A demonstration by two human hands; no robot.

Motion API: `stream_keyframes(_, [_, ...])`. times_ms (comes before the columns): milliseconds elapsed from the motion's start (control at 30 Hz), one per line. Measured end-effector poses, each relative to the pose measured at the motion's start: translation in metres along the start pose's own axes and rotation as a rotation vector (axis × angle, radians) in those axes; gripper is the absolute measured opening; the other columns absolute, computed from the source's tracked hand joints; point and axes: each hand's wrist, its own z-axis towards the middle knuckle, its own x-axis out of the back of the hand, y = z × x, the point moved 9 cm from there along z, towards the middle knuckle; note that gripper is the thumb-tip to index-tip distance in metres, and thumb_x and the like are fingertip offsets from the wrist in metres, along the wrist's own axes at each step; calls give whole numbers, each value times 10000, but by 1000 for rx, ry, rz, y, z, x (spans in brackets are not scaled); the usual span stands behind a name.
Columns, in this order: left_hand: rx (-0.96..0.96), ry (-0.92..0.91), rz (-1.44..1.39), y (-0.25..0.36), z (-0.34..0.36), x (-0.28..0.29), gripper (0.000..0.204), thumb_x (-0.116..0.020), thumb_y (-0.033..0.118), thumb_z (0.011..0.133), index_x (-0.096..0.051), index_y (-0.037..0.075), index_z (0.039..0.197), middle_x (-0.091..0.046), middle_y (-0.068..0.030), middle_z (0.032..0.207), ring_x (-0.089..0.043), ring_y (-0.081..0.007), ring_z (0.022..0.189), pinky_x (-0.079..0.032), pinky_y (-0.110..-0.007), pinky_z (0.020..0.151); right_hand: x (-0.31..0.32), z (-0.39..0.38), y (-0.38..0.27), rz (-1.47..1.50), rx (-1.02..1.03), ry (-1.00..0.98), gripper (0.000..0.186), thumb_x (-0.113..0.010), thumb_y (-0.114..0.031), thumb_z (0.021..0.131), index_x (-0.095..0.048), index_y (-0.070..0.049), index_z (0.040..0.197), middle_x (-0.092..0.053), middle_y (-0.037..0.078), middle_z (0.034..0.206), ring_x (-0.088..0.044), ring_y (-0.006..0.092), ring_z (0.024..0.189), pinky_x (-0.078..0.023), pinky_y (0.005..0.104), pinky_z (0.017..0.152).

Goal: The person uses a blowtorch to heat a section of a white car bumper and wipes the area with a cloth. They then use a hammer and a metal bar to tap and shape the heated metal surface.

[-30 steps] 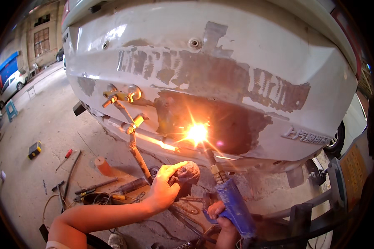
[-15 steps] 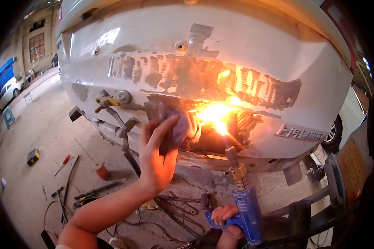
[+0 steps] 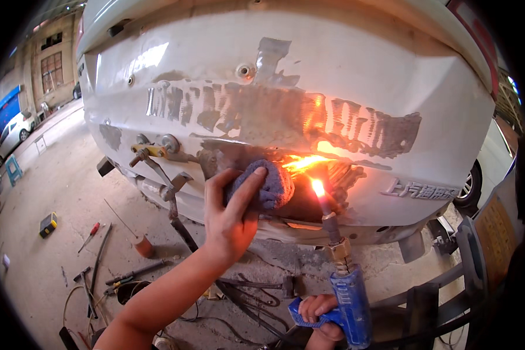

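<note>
Head view: white metal car tailgate [image 3: 344, 70], part stripped.
L hand [image 3: 230, 230] clamped on wadded grey-blue cloth [image 3: 262, 185] at dark lower patch [image 3: 303, 209]; R hand [image 3: 318, 312] wrapped round lit blue pistol-grip torch [image 3: 351, 300]. Upper grey band [image 3: 268, 111] scraped; rest white.

Hands [image 3: 231, 228] hold a cloth [image 3: 271, 188] and lit torch [image 3: 350, 300].
</note>
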Motion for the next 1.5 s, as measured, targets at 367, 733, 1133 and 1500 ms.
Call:
stream_keyframes(367, [104,10,-10,0,-8,0,556,-625,-43,662,-627,107,1198,-504,-171,1110,-524,-341,995,-444,-396,871,3,-5,-10,-20,9,43,288,-655,-145,751,-542,-2,974,-517,121,695,-513,211,606,-418,374,597])
stream_keyframes(733, [-49,-101,113,-1,-45,-13,630,-636,-27,609,-634,151,1213,-503,-160,1083,-504,-331,995,-430,-406,870,6,-4,-17,31,29,49,278,-650,-160,765,-525,2,953,-501,119,684,-497,203,589,-412,359,570])
stream_keyframes(1133, [10,-67,122,1,-41,-13,649,-657,-4,590,-644,201,1205,-525,-113,1046,-516,-282,964,-397,-393,847,9,-9,-17,19,43,69,281,-663,-173,776,-538,9,950,-519,135,699,-508,211,597,-408,365,577])
stream_keyframes(1500, [203,63,-6,3,0,-6,631,-620,-3,621,-621,177,1226,-507,-151,1095,-488,-334,1015,-365,-423,912,7,-9,-21,-7,22,47,290,-661,-172,772,-544,11,963,-523,136,710,-514,209,613,-412,367,596])
